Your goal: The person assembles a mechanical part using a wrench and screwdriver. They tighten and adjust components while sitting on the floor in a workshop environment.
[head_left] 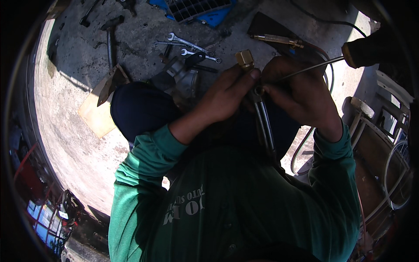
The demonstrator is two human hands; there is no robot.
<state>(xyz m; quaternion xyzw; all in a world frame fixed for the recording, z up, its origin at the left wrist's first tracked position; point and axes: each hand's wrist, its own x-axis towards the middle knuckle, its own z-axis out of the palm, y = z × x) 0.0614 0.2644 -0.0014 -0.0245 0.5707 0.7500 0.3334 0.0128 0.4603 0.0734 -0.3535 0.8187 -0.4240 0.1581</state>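
Note:
My left hand (pixel 224 94) is closed round a metal tool with chromed tubes (pixel 265 120), its thumb along the upper end. At the top of that tool a brass hex fitting (pixel 245 59) sticks out above my fingers. My right hand (pixel 303 89) is closed just to the right, its fingertips by a small round opening in the tool. A screwdriver (pixel 314 68) slants from the upper right, its thin shaft running into my right fingers and its dark handle raised. The fingers hide where the tip ends.
Several wrenches (pixel 190 45) lie on the concrete floor ahead, near a metal housing (pixel 185 78). A hammer (pixel 111 43) lies left of them, a divided tray (pixel 196 9) at the top. On the right are a brass rod-shaped fitting (pixel 279 40), hoses and a metal frame (pixel 371 144).

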